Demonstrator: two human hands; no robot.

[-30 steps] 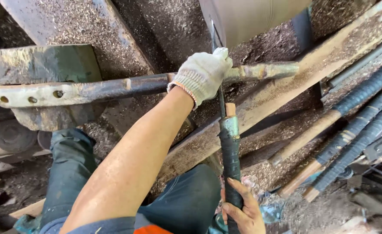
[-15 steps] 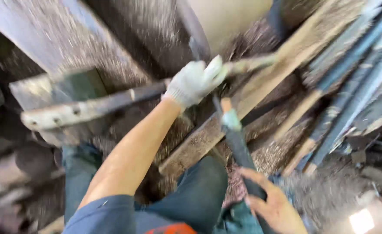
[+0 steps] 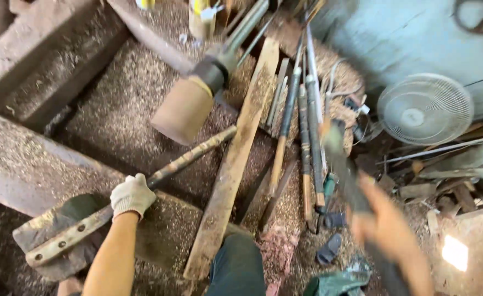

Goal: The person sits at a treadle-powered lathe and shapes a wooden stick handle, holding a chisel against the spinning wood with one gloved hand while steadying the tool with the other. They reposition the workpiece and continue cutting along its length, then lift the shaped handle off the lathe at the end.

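My left hand (image 3: 133, 194), in a white knit glove, grips a long rusty metal bar (image 3: 192, 156) that runs from a bolted flat end (image 3: 60, 241) at the lower left up towards the right. Blurred at the lower right, my bare right hand (image 3: 387, 230) is closed around the dark handle of a long tool (image 3: 343, 164), which points up and away from the bar. A tan wooden cylinder (image 3: 184, 109) on a dark spindle sits above the bar.
Sawdust covers the slanted machine surfaces (image 3: 27, 164). A long wooden plank (image 3: 233, 170) lies between the bar and several long-handled tools (image 3: 302, 120) leaning side by side. A white fan (image 3: 419, 109) stands at the right among scrap and cables.
The view has swung right and pulled back. My right hand has carried the dark tool off to the right, away from the bar. My left hand keeps its grip on the bar.
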